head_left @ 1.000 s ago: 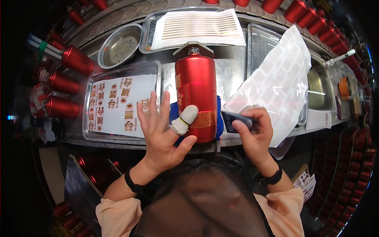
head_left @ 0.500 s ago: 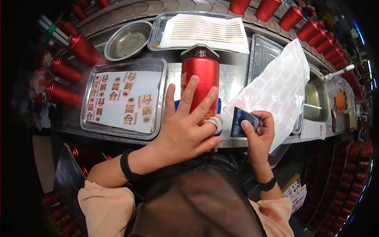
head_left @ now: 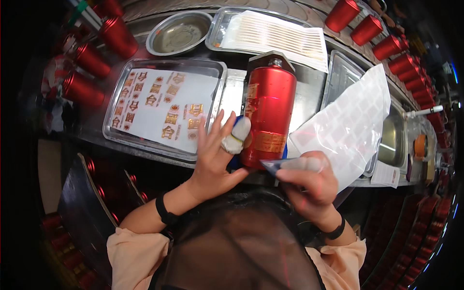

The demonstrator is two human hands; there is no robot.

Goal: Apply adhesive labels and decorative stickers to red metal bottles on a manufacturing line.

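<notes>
A glossy red bottle (head_left: 270, 108) lies with its neck pointing away from me, gold decals on its left side and near its base. Beside the bottle's lower left is my left hand (head_left: 215, 157), open, its fingers spread and a white cover on one finger. Its thumb reaches the bottle's base; whether it presses there I cannot tell. My right hand (head_left: 314, 186), also with a white finger cover, pinches a thin dark blue scraper (head_left: 271, 166) whose tip meets the base, just below the lower gold decal. Something blue shows under the bottle.
To the left, a clear tray (head_left: 110, 128) holds a white sheet of gold decals. Behind are a metal bowl (head_left: 176, 34) and a tray with a striped sheet (head_left: 278, 38). A translucent patterned sheet (head_left: 345, 121) lies right. More red bottles (head_left: 118, 38) stand at both sides.
My left hand has come off the bottle's top to its lower left side. My right hand has brought the scraper left to the base. The bottle and trays appear shifted as the view turned.
</notes>
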